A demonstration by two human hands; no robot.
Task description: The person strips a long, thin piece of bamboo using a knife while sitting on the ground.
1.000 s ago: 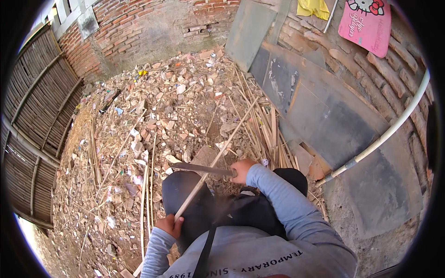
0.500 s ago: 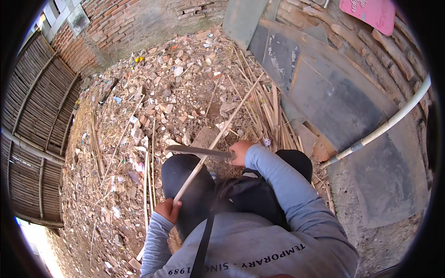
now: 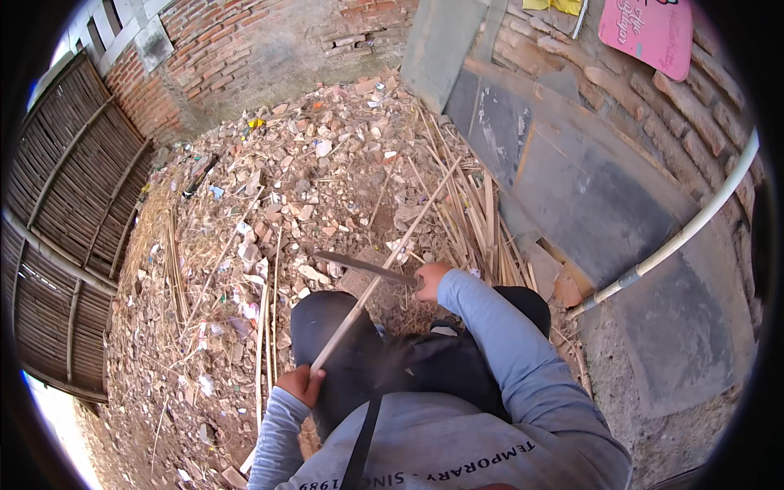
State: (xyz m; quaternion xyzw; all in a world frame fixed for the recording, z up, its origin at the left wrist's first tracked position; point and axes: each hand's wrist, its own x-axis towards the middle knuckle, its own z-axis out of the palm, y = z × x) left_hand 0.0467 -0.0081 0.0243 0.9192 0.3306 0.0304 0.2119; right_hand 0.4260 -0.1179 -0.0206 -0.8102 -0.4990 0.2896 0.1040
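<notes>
My left hand (image 3: 300,382) grips a long pale bamboo strip (image 3: 384,273); my right hand (image 3: 430,278) clasps a dark long-bladed knife (image 3: 359,265) crossing it.

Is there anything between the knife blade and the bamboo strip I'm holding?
Nothing visible. The right hand holds the knife, whose blade lies across the bamboo strip, apparently touching it. The left hand holds the strip's near end, clear of the blade.

Flat, even daylight fills the yard — shadows are soft and faint. A blown-out white patch glares at the lower left rim. Fisheye distortion bends the bamboo fence (image 3: 65,245) and white pipe (image 3: 678,237) — black corners frame everything. Focus is sharp mid-frame, softer outward.
</notes>
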